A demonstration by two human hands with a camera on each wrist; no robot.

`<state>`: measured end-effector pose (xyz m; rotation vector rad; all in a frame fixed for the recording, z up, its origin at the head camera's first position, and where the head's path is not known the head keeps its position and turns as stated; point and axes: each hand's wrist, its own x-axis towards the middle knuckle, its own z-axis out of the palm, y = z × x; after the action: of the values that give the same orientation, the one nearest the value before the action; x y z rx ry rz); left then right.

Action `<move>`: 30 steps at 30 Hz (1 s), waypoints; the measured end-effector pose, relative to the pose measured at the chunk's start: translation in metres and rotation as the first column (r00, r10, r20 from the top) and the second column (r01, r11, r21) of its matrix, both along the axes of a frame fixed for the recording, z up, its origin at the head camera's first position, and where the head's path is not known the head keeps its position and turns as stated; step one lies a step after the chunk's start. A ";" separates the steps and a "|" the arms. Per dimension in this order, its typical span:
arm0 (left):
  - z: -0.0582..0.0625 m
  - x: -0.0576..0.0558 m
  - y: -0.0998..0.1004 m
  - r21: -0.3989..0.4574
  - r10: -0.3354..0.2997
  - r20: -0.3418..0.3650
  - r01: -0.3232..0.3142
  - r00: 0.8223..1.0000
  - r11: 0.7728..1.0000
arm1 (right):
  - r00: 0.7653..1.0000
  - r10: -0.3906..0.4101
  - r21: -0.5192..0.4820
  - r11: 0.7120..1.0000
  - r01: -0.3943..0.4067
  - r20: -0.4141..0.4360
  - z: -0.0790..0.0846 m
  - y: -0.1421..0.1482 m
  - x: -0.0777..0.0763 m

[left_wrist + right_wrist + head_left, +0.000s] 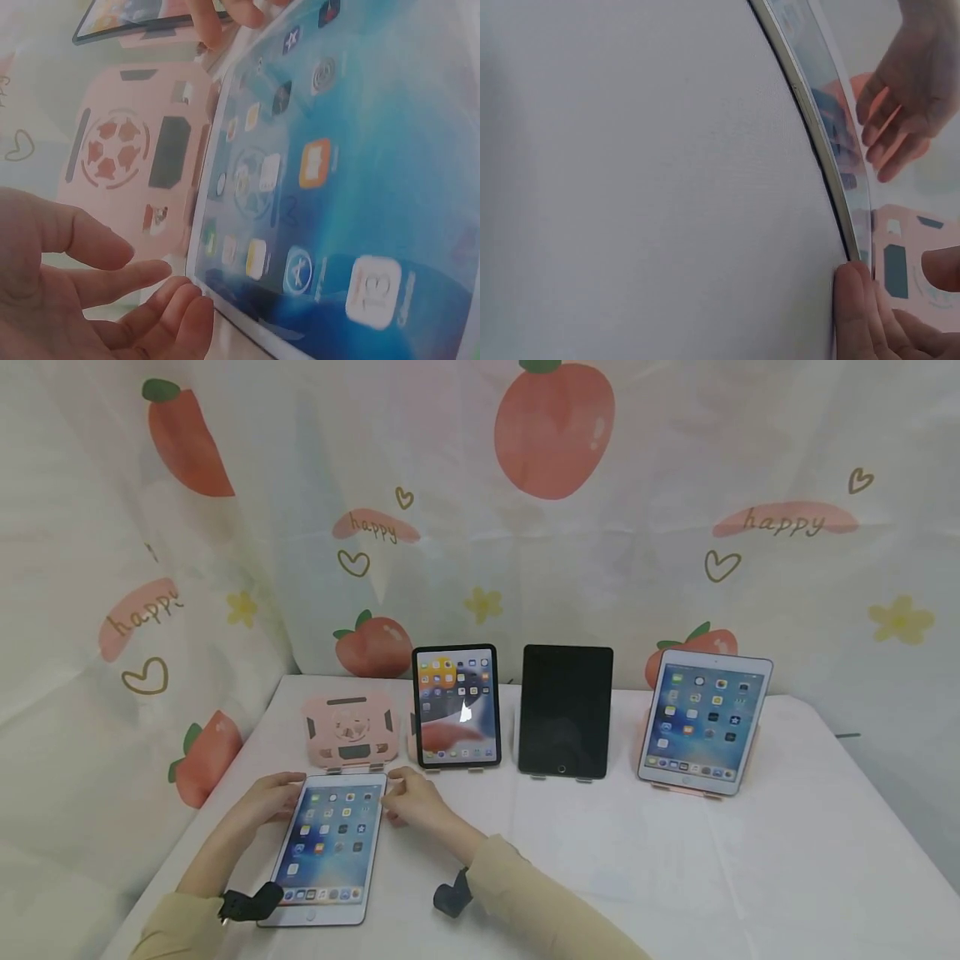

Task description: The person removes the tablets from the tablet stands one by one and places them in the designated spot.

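Note:
A white tablet (pixel 330 852) with a lit screen of app icons lies on the table, its top edge near a pink stand (pixel 322 747). By the tablet's upper left corner is my left hand (pixel 258 806); in the left wrist view its fingers are loosely bent beside the edge, with the thumb apart from it. My right hand (pixel 420 802) is at the upper right corner. In the right wrist view its fingers (pixel 851 307) touch the tablet's side edge (pixel 829 169), while the thumb stands away from the tablet.
Behind, three more tablets lean on stands: a lit black-framed one (pixel 457 706), a dark-screened one (pixel 564 710) and a white one (pixel 705 722) at the right. A fruit-printed curtain (pixel 450 577) hangs behind the white table (pixel 600 860).

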<state>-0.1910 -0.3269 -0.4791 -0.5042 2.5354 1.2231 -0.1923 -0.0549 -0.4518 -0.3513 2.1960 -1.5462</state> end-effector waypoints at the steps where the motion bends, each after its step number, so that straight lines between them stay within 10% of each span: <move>1: -0.002 -0.001 0.000 0.012 0.003 -0.006 -0.003 1.000 1.000 | 1.000 -0.005 0.002 1.000 0.005 -0.015 -0.001 0.001 0.000; 12: 0.035 0.017 0.054 0.136 0.039 -0.072 -0.029 0.997 0.990 | 0.985 -0.024 0.039 0.999 0.031 -0.169 -0.006 0.016 -0.008; 30: 0.035 0.004 0.091 0.263 0.057 -0.131 -0.020 0.990 0.965 | 0.920 -0.128 -0.006 0.991 0.135 -0.370 0.001 0.052 -0.019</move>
<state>-0.1871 -0.2363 -0.4437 -0.4213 2.4290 1.6297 -0.2110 -0.0033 -0.4506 -0.5370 2.5671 -1.6364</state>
